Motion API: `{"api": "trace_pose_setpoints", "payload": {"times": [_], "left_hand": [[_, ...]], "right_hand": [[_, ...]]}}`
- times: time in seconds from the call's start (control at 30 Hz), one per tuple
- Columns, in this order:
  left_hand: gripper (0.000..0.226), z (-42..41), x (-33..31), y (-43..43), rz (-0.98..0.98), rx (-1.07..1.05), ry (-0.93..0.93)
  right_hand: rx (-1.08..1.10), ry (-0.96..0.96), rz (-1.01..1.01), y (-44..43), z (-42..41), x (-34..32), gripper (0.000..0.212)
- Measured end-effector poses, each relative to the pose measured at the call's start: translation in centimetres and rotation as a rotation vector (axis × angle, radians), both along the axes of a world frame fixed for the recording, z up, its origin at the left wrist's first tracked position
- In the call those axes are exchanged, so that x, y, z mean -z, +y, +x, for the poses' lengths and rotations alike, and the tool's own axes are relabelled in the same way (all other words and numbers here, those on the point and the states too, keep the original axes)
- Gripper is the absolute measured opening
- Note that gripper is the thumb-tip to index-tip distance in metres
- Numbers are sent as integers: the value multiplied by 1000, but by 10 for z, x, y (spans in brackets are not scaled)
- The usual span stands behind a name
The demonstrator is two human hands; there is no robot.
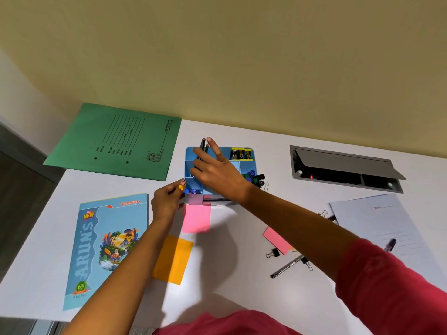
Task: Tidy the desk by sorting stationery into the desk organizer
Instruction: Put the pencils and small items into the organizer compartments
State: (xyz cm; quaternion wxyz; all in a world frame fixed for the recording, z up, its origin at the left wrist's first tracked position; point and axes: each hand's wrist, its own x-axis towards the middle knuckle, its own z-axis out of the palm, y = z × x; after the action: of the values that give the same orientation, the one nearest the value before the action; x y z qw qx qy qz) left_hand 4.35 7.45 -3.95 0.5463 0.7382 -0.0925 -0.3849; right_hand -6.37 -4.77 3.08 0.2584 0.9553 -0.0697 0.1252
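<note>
A blue desk organizer (235, 165) stands at the middle of the white desk. My right hand (217, 172) reaches over it, holding two dark pencils (204, 146) upright in the back-left compartment, with the index finger stretched out. At the organizer's front-left corner, my left hand (167, 204) pinches a small yellow push pin (181, 187). Yellow-and-black items (240, 153) fill the back-right compartment, and dark markers (255, 178) lie at the right side. Pink sticky notes (196, 218) lie just in front of the organizer.
An orange sticky note (173, 259), a second pink note (277, 240), binder clips (273, 252), a black pen (287, 265) and a paper clip (266, 187) lie loose. A green folder (121, 141), a blue notebook (106, 247), white paper (387, 226) and an open cable hatch (346, 168) surround them.
</note>
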Motion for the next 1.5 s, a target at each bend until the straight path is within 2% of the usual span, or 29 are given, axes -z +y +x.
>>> {"api": "trace_pose_setpoints", "payload": {"times": [0.2, 0.37, 0.5, 0.57, 0.7, 0.8, 1.03, 1.1, 1.17, 1.23, 1.4, 1.5], "left_hand": [[38, 2, 3, 2, -2, 10, -23], [38, 2, 4, 2, -6, 1, -32], [38, 3, 5, 2, -11, 4, -33], [37, 2, 5, 2, -12, 16, -36], [37, 2, 4, 3, -11, 22, -38], [37, 1, 3, 2, -8, 21, -36], [34, -1, 1, 2, -5, 14, -45], [34, -2, -1, 1, -10, 17, -43], [34, -3, -3, 0, -15, 22, -40], [34, -2, -3, 0, -18, 21, -35], [35, 0, 0, 2, -9, 3, -35], [34, -2, 1, 0, -17, 4, -24]], "right_hand": [[201, -451, 186, 24, -35, 2, 13], [552, -748, 445, 42, -96, 6, 19], [883, -860, 726, 47, -157, 40, 19], [1122, -907, 840, 48, -189, 60, 18], [1676, -860, 999, 55, -227, 82, 29], [1877, -835, 1122, 55, -239, 84, 30], [1871, -681, 1139, 44, -246, 91, 25], [1852, -703, 1190, 40, -247, 86, 19], [1795, -742, 1208, 34, -243, 77, 23], [1611, -790, 1151, 29, -231, 65, 32], [955, -1058, 1165, 28, -177, -4, 10], [689, -1134, 1180, 31, -140, -49, 17]]}}
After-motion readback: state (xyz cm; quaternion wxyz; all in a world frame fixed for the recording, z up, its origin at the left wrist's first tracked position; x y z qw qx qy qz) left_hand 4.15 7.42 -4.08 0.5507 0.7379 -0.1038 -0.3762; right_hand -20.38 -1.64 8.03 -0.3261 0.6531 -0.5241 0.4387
